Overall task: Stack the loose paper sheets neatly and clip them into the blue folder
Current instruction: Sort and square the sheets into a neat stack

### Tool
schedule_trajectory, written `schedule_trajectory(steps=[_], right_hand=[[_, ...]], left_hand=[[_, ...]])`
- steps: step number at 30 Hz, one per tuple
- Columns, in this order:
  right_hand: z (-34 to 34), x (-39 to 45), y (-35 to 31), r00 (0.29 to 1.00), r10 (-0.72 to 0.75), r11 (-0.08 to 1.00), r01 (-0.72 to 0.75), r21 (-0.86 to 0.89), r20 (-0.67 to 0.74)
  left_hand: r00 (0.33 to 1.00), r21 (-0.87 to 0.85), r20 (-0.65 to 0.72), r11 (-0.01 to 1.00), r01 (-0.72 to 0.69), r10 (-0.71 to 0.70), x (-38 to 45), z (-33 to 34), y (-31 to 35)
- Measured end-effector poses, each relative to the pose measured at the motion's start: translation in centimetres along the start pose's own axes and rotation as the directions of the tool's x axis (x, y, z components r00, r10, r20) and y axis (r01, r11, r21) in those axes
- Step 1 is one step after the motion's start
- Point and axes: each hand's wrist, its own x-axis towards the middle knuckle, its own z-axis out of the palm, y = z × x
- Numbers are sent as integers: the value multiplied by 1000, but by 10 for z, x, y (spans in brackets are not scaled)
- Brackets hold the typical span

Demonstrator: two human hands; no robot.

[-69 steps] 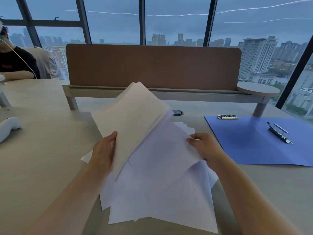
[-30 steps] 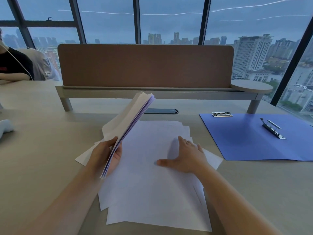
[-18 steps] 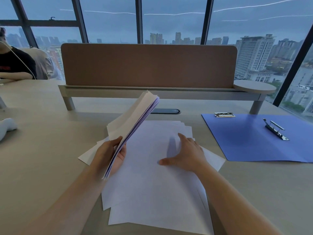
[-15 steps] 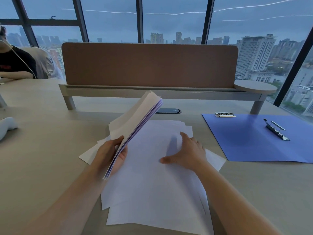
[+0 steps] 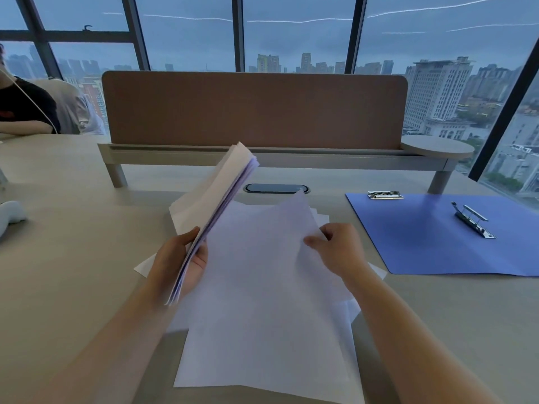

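here left hand [image 5: 178,265] grips paper stack [image 5: 214,196]; right hand [image 5: 338,249] pinches 1 sheet [image 5: 262,287].

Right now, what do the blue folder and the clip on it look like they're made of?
The blue folder looks like matte plastic or coated card, though I can't tell which: flat, uniform colour, soft sheen. Its clip looks like polished metal, silvery with bright glints.

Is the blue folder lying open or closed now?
Open: the blue folder lies spread flat on the desk, its inside metal clip exposed.
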Motion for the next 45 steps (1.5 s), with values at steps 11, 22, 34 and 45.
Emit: schedule_trajectory(steps=[11,22,34,45], right_hand=[[0,-2,-3,955,194,593,-297,748,226],[24,-40,-30,881,-219,698,-158,698,419],[13,-29,-24,914,-181,686,-148,713,363],[-1,3,0,915,322,554,-390,736,243]], left_hand=[[959,592,-226,806,-5,171,-5,1,3],[921,493,-174,840,-225,349,-10,12,-10],[887,688,-127,684,-243,443,1,4,-1],[939,804,-209,595,6,273,7,0,3]])
